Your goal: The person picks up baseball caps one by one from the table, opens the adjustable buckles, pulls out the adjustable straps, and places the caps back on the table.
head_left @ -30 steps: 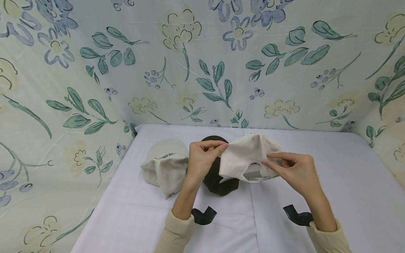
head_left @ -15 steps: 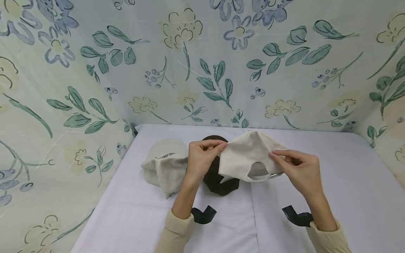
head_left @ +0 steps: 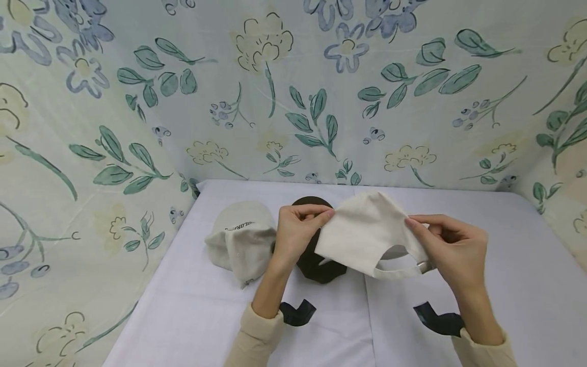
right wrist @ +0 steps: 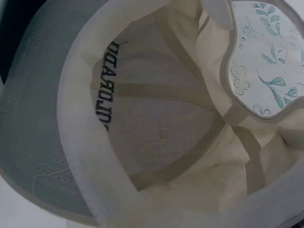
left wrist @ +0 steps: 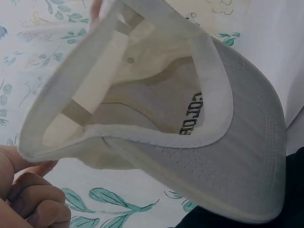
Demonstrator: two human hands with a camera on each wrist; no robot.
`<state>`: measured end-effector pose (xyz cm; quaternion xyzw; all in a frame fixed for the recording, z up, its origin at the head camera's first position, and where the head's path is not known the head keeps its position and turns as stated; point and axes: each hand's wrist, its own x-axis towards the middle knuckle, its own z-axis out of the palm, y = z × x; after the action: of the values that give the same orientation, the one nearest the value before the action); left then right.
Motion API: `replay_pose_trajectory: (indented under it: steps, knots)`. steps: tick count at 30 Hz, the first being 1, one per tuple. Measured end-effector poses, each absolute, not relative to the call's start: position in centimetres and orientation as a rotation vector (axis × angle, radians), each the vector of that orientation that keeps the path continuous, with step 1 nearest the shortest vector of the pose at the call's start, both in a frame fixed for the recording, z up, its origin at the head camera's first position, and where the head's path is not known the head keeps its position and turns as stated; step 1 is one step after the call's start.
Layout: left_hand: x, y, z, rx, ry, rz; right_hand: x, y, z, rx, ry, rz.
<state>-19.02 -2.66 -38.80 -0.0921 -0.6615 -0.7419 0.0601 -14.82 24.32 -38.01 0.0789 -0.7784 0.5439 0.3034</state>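
Observation:
A cream baseball cap (head_left: 357, 234) hangs above the table between my hands, its back opening and strap buckle facing me. My left hand (head_left: 298, 232) pinches the cap's left side between thumb and index finger. At the right side, my right hand (head_left: 458, 247) pinches the fabric near the buckle. In the left wrist view the cap's grey-looking brim (left wrist: 247, 137) and hollow inside show, with my curled left fingers (left wrist: 40, 199) beneath its edge. The right wrist view looks into the crown (right wrist: 166, 128), where dark stitched lettering shows in reverse; my right hand is out of that view.
On the white-covered table (head_left: 183, 326), a light grey-beige cap (head_left: 243, 224) with lettering lies at the left. Beside it a dark brown cap (head_left: 316, 267) sits partly behind my left hand and the cream cap. A floral curtain (head_left: 275, 102) stands behind the table.
My right hand has moved to the right along the cap and now holds it near the buckle. The cap is stretched wider and its back opening has shifted right. My left hand has barely moved.

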Motion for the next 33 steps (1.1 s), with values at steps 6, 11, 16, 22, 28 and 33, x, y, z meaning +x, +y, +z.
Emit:
replay_pose_trajectory:
  steps: [6,11,16,22,28,33]
  knots:
    - [-18.9,-2.0,-39.0,-0.299,-2.027,-2.247,-14.1,24.6,-36.8,0.195,-1.913,1.645]
    - [-18.8,-1.7,-39.1,-0.31,-2.027,-2.245,-13.7,24.8,-36.3,0.156,-1.821,1.71]
    - [-18.6,-1.3,-39.0,-0.359,-2.024,-2.238,-13.2,24.8,-35.3,0.09,-1.742,1.773]
    - [-18.1,-0.9,-39.0,-0.436,-2.021,-2.248,-12.8,24.6,-34.9,0.059,-1.74,1.758]
    - [-17.4,-0.5,-38.6,-0.531,-2.045,-2.231,-12.5,24.3,-34.9,0.051,-1.628,1.818]
    - [-16.6,-0.2,-38.2,-0.666,-2.071,-2.225,-12.3,24.0,-34.8,0.07,-1.452,1.911]
